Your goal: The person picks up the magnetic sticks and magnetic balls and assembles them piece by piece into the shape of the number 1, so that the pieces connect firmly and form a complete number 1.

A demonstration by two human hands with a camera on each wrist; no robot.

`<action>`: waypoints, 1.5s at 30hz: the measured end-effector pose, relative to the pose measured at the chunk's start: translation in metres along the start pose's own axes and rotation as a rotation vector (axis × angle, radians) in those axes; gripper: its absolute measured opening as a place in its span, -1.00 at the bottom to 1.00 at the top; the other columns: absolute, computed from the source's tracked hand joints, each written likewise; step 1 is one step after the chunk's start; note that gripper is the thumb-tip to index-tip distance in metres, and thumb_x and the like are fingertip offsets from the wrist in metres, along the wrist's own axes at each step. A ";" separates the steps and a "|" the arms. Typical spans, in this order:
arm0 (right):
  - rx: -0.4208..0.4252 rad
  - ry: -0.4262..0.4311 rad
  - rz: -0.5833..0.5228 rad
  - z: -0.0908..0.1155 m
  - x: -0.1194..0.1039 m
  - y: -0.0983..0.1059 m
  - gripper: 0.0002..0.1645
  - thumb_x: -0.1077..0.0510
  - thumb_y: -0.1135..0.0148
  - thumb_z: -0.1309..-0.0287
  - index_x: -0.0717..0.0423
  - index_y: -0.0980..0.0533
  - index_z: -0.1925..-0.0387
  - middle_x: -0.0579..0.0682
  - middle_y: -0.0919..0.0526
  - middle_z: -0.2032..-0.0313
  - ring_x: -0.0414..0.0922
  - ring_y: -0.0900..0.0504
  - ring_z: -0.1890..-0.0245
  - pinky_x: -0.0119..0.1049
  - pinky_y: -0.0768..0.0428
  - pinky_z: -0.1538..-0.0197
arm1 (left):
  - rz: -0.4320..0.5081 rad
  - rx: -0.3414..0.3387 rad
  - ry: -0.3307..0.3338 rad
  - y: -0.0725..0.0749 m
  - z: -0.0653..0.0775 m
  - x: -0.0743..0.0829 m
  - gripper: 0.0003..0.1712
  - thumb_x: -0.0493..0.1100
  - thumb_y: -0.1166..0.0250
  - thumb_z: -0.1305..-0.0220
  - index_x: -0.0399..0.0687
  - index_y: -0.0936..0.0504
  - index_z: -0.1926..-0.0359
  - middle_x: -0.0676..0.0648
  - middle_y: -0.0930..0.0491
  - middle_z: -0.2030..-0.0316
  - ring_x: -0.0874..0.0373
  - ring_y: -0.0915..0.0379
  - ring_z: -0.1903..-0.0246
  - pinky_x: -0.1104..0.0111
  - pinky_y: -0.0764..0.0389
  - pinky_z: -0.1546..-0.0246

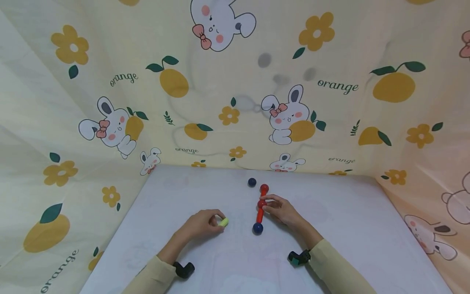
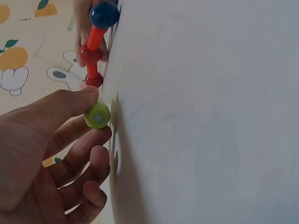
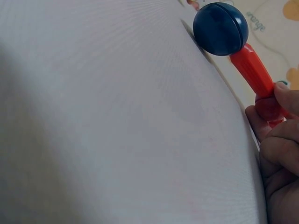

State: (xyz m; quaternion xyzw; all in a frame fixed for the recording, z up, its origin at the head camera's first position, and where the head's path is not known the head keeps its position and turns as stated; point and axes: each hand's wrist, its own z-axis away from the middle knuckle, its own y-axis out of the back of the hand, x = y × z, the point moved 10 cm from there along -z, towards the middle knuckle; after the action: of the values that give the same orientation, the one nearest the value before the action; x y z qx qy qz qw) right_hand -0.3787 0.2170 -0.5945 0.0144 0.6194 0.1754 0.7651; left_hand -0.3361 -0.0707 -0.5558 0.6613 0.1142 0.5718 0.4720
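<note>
My left hand [image 1: 204,223] pinches a short yellow-green rod [image 1: 223,222] between thumb and fingertips; its hexagonal end with a grey centre faces the left wrist view. To its right, my right hand [image 1: 282,210] holds a joined chain of balls and rods by its middle red ball [image 1: 261,204]. A red rod [image 1: 260,215] links that ball to a dark blue ball [image 3: 220,29] at the near end. Beyond the fingers, another red ball [image 1: 264,188] forms the far end. The yellow-green rod and the chain are apart.
A loose dark blue ball [image 1: 251,182] lies near the back of the white table [image 1: 205,261], left of the chain's far end. A printed cloth [image 1: 220,81] hangs behind the table and along both sides. Each wrist carries a small black camera [image 1: 184,270].
</note>
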 end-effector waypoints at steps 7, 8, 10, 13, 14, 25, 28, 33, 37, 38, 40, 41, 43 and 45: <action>-0.007 0.004 0.001 -0.001 0.001 -0.001 -0.51 0.06 -0.43 -0.43 -0.09 -0.62 -0.33 0.05 -0.76 -0.09 -0.08 -0.42 0.36 -0.39 -0.34 0.40 | 0.004 0.007 0.021 -0.010 0.000 0.006 -0.62 0.02 -0.55 -0.33 0.16 -0.72 -0.12 0.17 -0.58 0.43 0.26 -0.46 0.44 0.32 -0.47 0.34; -0.007 0.006 0.003 0.000 0.001 -0.001 -0.51 0.07 -0.43 -0.43 -0.08 -0.62 -0.33 0.05 -0.76 -0.10 -0.08 -0.43 0.35 -0.39 -0.34 0.40 | 0.005 0.007 0.023 -0.011 0.000 0.008 -0.62 0.03 -0.55 -0.33 0.17 -0.72 -0.12 0.18 -0.58 0.43 0.26 -0.46 0.44 0.32 -0.47 0.34; -0.005 0.012 0.011 0.000 0.000 -0.001 -0.51 0.07 -0.43 -0.43 -0.08 -0.62 -0.33 0.06 -0.75 -0.11 -0.07 -0.47 0.28 -0.38 -0.35 0.38 | 0.009 0.004 0.022 -0.014 0.001 0.012 -0.61 0.04 -0.54 -0.32 0.18 -0.72 -0.12 0.19 -0.59 0.42 0.26 -0.46 0.44 0.33 -0.46 0.35; 0.002 0.013 0.022 0.001 -0.001 0.000 -0.52 0.06 -0.44 -0.42 -0.09 -0.62 -0.32 0.07 -0.74 -0.13 -0.05 -0.51 0.16 -0.37 -0.38 0.36 | 0.022 -0.004 0.015 -0.018 0.002 0.018 -0.60 0.04 -0.55 -0.31 0.17 -0.72 -0.12 0.19 -0.59 0.42 0.27 -0.45 0.45 0.33 -0.46 0.36; 0.004 0.014 0.026 0.001 -0.001 0.000 -0.52 0.05 -0.44 -0.42 -0.10 -0.63 -0.32 0.08 -0.73 -0.13 -0.04 -0.52 0.15 -0.36 -0.38 0.36 | 0.025 -0.008 0.017 -0.019 0.002 0.020 -0.60 0.04 -0.55 -0.31 0.17 -0.72 -0.12 0.19 -0.60 0.43 0.27 -0.46 0.45 0.33 -0.46 0.36; 0.002 0.008 0.038 0.000 -0.001 0.001 -0.53 0.05 -0.44 -0.42 -0.14 -0.63 -0.31 0.06 -0.75 -0.12 -0.05 -0.44 0.34 -0.37 -0.36 0.40 | 0.038 -0.005 0.003 -0.031 0.001 0.035 -0.60 0.03 -0.56 -0.28 0.16 -0.71 -0.10 0.20 -0.60 0.45 0.30 -0.45 0.47 0.36 -0.45 0.39; 0.016 -0.001 0.041 0.000 0.001 0.002 -0.54 0.04 -0.45 -0.41 -0.17 -0.65 -0.29 0.07 -0.74 -0.12 -0.06 -0.43 0.35 -0.36 -0.36 0.40 | 0.047 -0.013 0.012 -0.036 0.001 0.039 -0.60 0.04 -0.57 -0.27 0.17 -0.71 -0.09 0.19 -0.60 0.46 0.30 -0.45 0.48 0.36 -0.44 0.40; 0.028 -0.008 0.038 0.000 0.002 0.003 -0.54 0.01 -0.48 -0.38 -0.19 -0.66 -0.27 0.08 -0.73 -0.14 -0.04 -0.50 0.24 -0.35 -0.38 0.38 | 0.058 -0.021 0.012 -0.044 0.001 0.046 -0.60 0.05 -0.57 -0.27 0.16 -0.71 -0.08 0.20 -0.60 0.47 0.31 -0.46 0.49 0.38 -0.44 0.41; 0.024 -0.005 0.029 0.000 0.002 0.003 -0.53 -0.01 -0.49 -0.37 -0.18 -0.66 -0.27 0.09 -0.73 -0.14 -0.03 -0.54 0.13 -0.35 -0.40 0.35 | 0.069 -0.020 0.001 -0.049 0.001 0.051 -0.59 0.05 -0.57 -0.26 0.14 -0.70 -0.08 0.21 -0.61 0.47 0.32 -0.47 0.50 0.38 -0.45 0.42; 0.024 -0.002 0.031 0.000 0.002 0.003 -0.53 -0.01 -0.49 -0.37 -0.18 -0.66 -0.27 0.08 -0.73 -0.15 -0.03 -0.54 0.11 -0.35 -0.40 0.35 | 0.073 -0.020 -0.001 -0.050 0.001 0.052 -0.59 0.05 -0.57 -0.26 0.14 -0.70 -0.08 0.21 -0.61 0.47 0.32 -0.48 0.50 0.38 -0.45 0.42; 0.023 0.003 0.034 0.000 0.002 0.003 -0.53 -0.02 -0.49 -0.37 -0.18 -0.66 -0.27 0.08 -0.74 -0.14 -0.03 -0.55 0.11 -0.35 -0.40 0.35 | 0.082 -0.025 -0.001 -0.052 0.000 0.054 -0.59 0.05 -0.57 -0.26 0.15 -0.70 -0.08 0.21 -0.61 0.47 0.32 -0.48 0.51 0.38 -0.45 0.42; 0.022 0.005 0.034 0.000 0.002 0.003 -0.53 -0.02 -0.49 -0.37 -0.18 -0.66 -0.27 0.08 -0.74 -0.14 -0.03 -0.55 0.13 -0.35 -0.40 0.36 | 0.085 -0.027 -0.003 -0.053 0.000 0.055 -0.60 0.05 -0.57 -0.27 0.15 -0.70 -0.08 0.21 -0.61 0.48 0.32 -0.48 0.51 0.38 -0.45 0.42; 0.016 0.014 0.024 0.000 0.000 0.002 -0.53 0.00 -0.49 -0.37 -0.17 -0.66 -0.27 0.08 -0.74 -0.14 -0.03 -0.55 0.10 -0.35 -0.42 0.34 | 0.086 -0.028 -0.004 -0.056 0.000 0.058 -0.61 0.06 -0.56 -0.28 0.15 -0.70 -0.07 0.23 -0.61 0.49 0.33 -0.48 0.52 0.39 -0.44 0.43; 0.010 0.025 0.010 0.001 -0.002 0.001 -0.53 0.02 -0.49 -0.38 -0.14 -0.65 -0.28 0.09 -0.74 -0.13 -0.02 -0.57 0.08 -0.35 -0.44 0.30 | 0.081 -0.023 -0.009 -0.058 -0.001 0.060 -0.62 0.05 -0.56 -0.28 0.14 -0.70 -0.06 0.24 -0.61 0.50 0.33 -0.48 0.52 0.39 -0.44 0.43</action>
State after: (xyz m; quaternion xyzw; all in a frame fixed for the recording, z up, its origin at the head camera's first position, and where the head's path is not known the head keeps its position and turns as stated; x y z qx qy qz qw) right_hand -0.3784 0.2177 -0.5923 0.0191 0.6297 0.1766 0.7563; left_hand -0.2953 0.0018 -0.5605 0.6625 0.0786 0.5885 0.4567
